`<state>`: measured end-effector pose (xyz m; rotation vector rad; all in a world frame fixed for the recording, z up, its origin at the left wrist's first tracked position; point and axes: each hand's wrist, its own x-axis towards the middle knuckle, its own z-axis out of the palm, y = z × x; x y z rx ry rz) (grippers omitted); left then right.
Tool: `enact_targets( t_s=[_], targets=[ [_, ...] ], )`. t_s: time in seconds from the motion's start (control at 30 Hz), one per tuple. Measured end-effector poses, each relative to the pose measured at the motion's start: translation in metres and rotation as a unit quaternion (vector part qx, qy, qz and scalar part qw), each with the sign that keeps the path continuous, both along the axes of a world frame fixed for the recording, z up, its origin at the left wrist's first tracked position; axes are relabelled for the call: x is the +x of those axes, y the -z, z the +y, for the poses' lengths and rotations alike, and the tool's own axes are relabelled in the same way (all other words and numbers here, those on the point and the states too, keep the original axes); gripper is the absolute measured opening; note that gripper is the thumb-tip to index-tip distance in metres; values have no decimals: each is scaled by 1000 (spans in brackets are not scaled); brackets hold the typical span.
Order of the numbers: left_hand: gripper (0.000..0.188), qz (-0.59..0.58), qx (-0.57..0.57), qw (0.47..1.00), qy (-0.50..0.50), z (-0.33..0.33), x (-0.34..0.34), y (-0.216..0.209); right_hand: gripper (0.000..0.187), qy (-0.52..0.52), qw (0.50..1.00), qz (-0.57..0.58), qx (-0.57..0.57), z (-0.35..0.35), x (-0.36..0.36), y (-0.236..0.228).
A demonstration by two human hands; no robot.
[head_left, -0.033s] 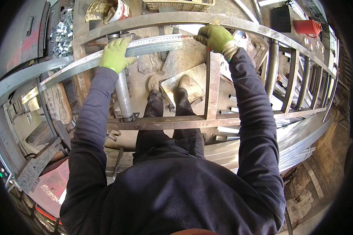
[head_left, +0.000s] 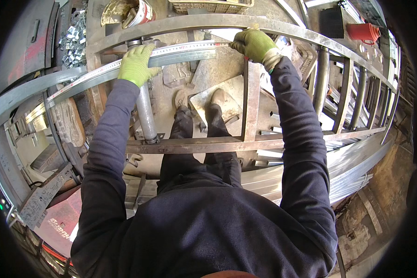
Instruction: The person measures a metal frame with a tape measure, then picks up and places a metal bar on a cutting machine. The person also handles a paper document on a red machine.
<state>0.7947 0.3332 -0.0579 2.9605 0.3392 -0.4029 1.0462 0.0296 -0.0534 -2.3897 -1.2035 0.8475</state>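
A tape measure's white blade (head_left: pixel 184 47) is stretched along a galvanized metal profile (head_left: pixel 183 57), which runs to the far left. My left hand (head_left: pixel 136 65), in a yellow-green glove, is closed over the blade and the profile, its thumb pointing right. Beyond the profile's right end, my right hand (head_left: pixel 255 44), gloved alike, pinches the end of the blade. That hand is right by the far rail of a steel frame (head_left: pixel 194 22); its fingertips are partly hidden. A round steel post (head_left: pixel 146 113) of the frame stands below my left hand.
The frame's near rail (head_left: pixel 185 146) crosses before my legs, with upright bars on the right. A bucket (head_left: pixel 139 13), a plastic basket (head_left: pixel 213 6) and a heap of small metal pieces (head_left: pixel 74 41) lie beyond. A red container (head_left: pixel 363 32) sits far right; long metal profiles (head_left: pixel 352 162) lie near right.
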Motion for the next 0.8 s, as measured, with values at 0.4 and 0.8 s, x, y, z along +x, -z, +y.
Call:
enact_targets(
  t_s=[0.4, 0.8],
  targets=[
    [81, 2, -8, 1000, -6, -4, 3, -8, 31, -8, 1000, -2, -19, -2, -1, 4],
    [80, 10, -11, 1000, -21, -8, 5, -14, 33, -1, 999, 17, -28, -2, 0, 10]
  ],
)
